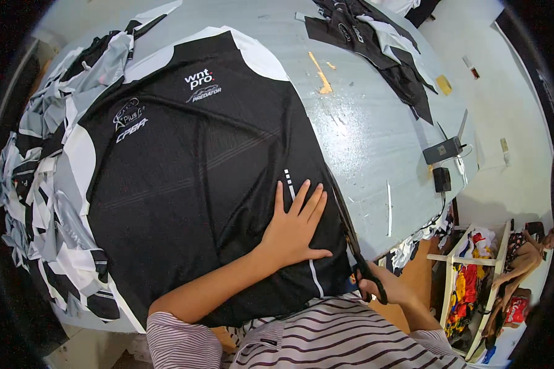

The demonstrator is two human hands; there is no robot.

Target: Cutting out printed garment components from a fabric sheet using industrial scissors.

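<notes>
A large black fabric panel (160,184) with white shoulder pieces and printed white logos is spread on the table in front of me. My left hand (295,230) lies flat on its right part, fingers spread, beside a short line of white marks. At the panel's lower right edge, my right hand (391,286) is closed round the black handles of a pair of scissors (375,283). The scissors' blades point away from me along the fabric's edge; how far they are apart I cannot tell.
Grey, white and black fabric scraps (55,203) are heaped along the left side. More dark cut pieces (375,55) lie at the far right. A small black box with antennas (442,150) and an adapter (441,179) sit near the table's right edge. Beyond stands a shelf (474,261) of colourful cloth.
</notes>
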